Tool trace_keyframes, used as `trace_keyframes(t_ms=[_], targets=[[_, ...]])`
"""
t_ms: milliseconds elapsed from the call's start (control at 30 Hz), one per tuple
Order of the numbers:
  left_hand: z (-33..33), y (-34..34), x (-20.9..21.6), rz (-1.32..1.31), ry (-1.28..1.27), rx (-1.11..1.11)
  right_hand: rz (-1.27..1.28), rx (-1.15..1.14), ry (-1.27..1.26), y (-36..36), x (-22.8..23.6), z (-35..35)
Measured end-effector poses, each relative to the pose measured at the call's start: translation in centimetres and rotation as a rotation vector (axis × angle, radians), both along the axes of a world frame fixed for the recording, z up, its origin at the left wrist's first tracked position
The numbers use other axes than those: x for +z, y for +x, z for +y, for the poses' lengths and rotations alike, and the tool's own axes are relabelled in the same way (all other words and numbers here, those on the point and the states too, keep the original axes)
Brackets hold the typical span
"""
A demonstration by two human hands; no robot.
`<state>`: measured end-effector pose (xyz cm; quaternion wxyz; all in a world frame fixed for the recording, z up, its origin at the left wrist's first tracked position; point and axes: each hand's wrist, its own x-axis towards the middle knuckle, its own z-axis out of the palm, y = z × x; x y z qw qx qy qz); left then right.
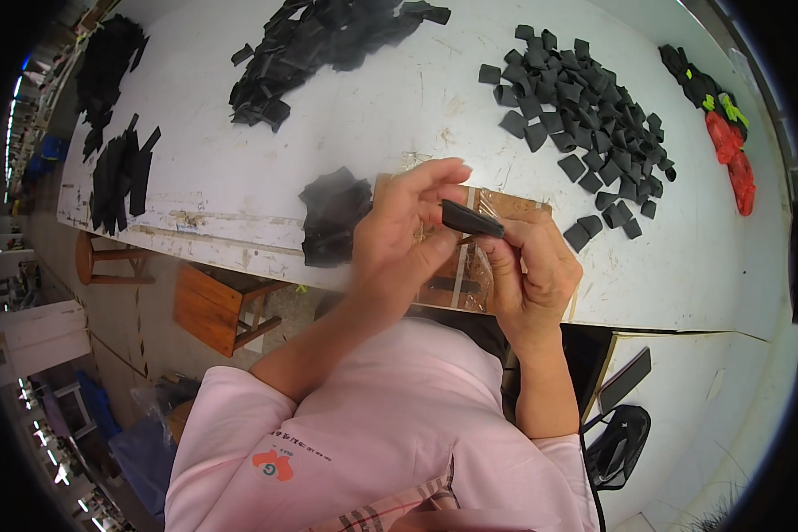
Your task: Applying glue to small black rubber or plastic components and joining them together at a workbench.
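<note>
A small black folded strip of fabric or foam (472, 219) is pinched at its right end by my right hand (534, 266), closed with thumb and fingers together. My left hand (403, 222) is at the strip's other end, its fingers apart and curved, and I see no grip on the strip. Beneath both hands lies a brown cardboard sheet (530, 209) with clear tape across it, partly hidden. Just left of my left hand, a small stack of flat black pieces (335, 217) rests near the table's front edge.
Many small black folded pieces (585, 115) are heaped at the right of the white table (399, 115). More black pieces (306, 58) lie at the back, black strips (120, 182) at the left. A red plastic bag (730, 160) sits far right. A wooden stool (208, 306) stands below the front edge.
</note>
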<state>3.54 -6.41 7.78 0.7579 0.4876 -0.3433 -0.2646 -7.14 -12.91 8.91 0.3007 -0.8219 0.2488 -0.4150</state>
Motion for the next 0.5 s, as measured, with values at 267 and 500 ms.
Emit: trace_keyframes(t_ms=[267,500], targets=[[0.5,2.4,0.7,-0.503,0.053,-0.157,0.051,0.040,0.000,-0.3,0.8,-0.3],[0.5,2.1,0.4,-0.471,0.043,-0.118,-0.052,0.040,0.015,0.2,-0.8,-0.4]])
